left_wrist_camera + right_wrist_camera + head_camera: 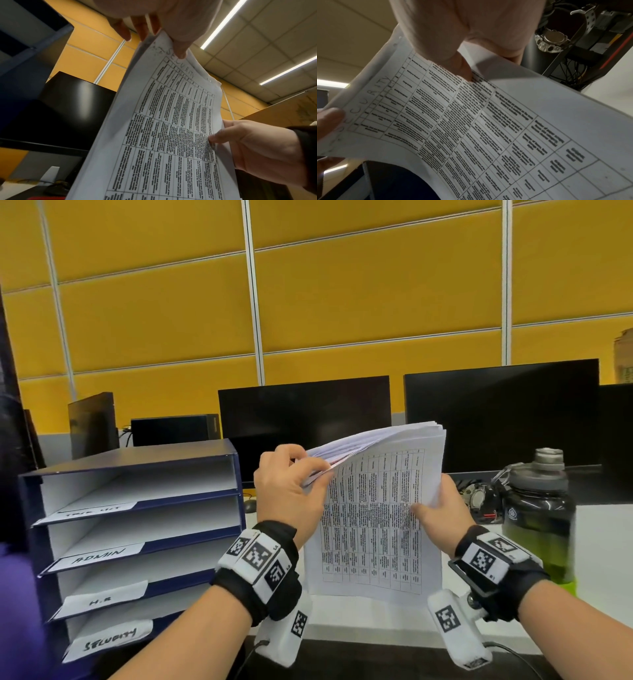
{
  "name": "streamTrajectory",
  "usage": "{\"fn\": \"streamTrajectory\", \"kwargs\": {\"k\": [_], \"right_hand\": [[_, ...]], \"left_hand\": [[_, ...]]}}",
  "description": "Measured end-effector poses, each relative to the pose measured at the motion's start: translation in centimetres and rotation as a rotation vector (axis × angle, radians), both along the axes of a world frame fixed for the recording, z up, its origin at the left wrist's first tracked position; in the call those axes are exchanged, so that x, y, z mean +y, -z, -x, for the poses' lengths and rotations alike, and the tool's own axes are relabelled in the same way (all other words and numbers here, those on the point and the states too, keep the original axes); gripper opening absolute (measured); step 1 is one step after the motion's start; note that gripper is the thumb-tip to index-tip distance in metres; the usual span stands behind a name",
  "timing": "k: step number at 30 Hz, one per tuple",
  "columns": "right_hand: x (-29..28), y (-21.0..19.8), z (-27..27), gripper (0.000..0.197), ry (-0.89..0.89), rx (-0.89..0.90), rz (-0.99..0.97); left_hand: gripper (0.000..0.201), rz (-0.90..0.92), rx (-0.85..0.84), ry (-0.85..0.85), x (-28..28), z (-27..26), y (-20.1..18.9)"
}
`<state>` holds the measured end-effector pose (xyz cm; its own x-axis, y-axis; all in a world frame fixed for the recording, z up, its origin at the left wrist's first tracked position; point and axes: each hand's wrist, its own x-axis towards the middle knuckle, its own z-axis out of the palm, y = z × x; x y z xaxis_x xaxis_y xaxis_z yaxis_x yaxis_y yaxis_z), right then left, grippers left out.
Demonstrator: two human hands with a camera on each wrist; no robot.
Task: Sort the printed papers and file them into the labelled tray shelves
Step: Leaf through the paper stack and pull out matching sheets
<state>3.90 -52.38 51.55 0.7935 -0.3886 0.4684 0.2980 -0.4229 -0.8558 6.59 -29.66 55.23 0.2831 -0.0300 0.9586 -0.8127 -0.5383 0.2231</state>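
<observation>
Early stage by the look of it: the tray shelves (137,501) on the left of the desk (599,542) show bare white floors in every slot I can see, labels read ADMIN, H.R, SECURITY, top one illegible, so I judge nothing filed yet. The whole stack of papers (376,508) is held upright in the air between both hands, in front of the monitors, well apart from the shelves. Right hand (442,515) grips the stack's right edge, thumb on the front sheet. Left hand (284,487) pinches the top left corner of the front sheets, peeling them away from the rest. Front sheet is a printed table with SECURITY handwritten along its top, so it likely belongs in the bottom slot. Left to do: basically all sorting and filing
</observation>
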Motion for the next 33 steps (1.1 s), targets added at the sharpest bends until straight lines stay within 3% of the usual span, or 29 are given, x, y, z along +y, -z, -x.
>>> {"fn": "streamTrajectory", "kwargs": {"k": [5,13,25,33], "right_hand": [[0.0,-0.1,0.0,0.047,0.002,0.005,0.006],[0.1,0.0,0.0,0.039,0.004,-0.011,0.025],[-0.2,-0.2,0.1,0.031,0.004,-0.018,-0.018],[-1.2,0.0,-0.1,0.036,0.005,-0.010,-0.050]], "left_hand": [[0.014,-0.057,0.162,0.005,0.2,0.6,-0.2],[0.015,0.269,0.426,0.132,0.9,-0.1,-1.8],[0.011,0.393,0.545,0.203,1.5,-1.3,-1.4],[0.003,0.346,0.620,0.203,2.0,-1.8,-1.1]]}}
